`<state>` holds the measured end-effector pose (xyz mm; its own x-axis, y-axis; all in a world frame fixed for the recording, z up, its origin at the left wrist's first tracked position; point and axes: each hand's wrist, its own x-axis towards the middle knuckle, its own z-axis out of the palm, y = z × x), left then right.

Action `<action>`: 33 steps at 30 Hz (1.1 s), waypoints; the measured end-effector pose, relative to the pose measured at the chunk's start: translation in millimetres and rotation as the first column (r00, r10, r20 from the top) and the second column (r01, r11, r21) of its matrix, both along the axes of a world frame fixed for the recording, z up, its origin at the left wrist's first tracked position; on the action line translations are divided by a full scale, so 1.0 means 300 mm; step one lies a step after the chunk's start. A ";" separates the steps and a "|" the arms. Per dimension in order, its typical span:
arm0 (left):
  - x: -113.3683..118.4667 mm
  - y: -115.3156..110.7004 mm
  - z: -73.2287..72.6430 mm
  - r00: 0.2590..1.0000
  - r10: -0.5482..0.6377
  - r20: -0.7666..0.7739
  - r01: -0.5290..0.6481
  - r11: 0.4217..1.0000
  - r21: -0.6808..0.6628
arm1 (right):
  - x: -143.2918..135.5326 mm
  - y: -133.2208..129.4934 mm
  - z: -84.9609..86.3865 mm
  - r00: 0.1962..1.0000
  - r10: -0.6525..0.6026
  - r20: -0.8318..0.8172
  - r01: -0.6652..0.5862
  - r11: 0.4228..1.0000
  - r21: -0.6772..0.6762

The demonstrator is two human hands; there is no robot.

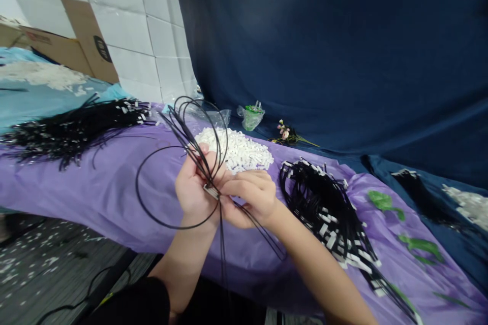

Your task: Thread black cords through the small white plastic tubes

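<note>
Several thin black cords [219, 137] rise in loops from my left hand [194, 195], whose fingers are closed around them. Near my left palm sits a small white connector-like block [211, 191], with cords running into it. My right hand [253, 193] pinches a cord right beside that block, and loose cord ends hang below both hands. Just behind the hands lies a heap of small white pieces [244, 151]. To the right of my right hand rests a bundle of black cords with white ends [324, 203].
A purple cloth [125, 188] covers the table. Another pile of black cords [76, 129] lies at left. Behind stand a clear plastic bag with green [252, 116], artificial flowers [285, 133] and a dark blue curtain [324, 51]. Green strips [421, 246] lie at right.
</note>
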<state>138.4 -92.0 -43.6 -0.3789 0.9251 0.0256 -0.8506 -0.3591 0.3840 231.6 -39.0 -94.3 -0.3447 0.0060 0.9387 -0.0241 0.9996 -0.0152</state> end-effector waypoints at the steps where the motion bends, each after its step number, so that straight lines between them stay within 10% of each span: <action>1: -0.004 0.002 0.000 1.000 0.010 -0.001 -0.010 1.000 -0.001 | 0.006 -0.001 0.012 0.999 -0.005 0.053 0.006 1.000 -0.011; 15: -0.041 0.005 -0.032 0.990 -0.142 -0.013 0.143 0.986 0.087 | 0.099 -0.017 0.143 0.863 0.411 0.293 -0.293 0.881 -0.371; 33: -0.006 -0.018 -0.039 0.943 -0.333 0.019 0.330 0.940 0.088 | 0.148 -0.016 0.171 0.776 0.518 0.359 -0.333 0.821 -0.464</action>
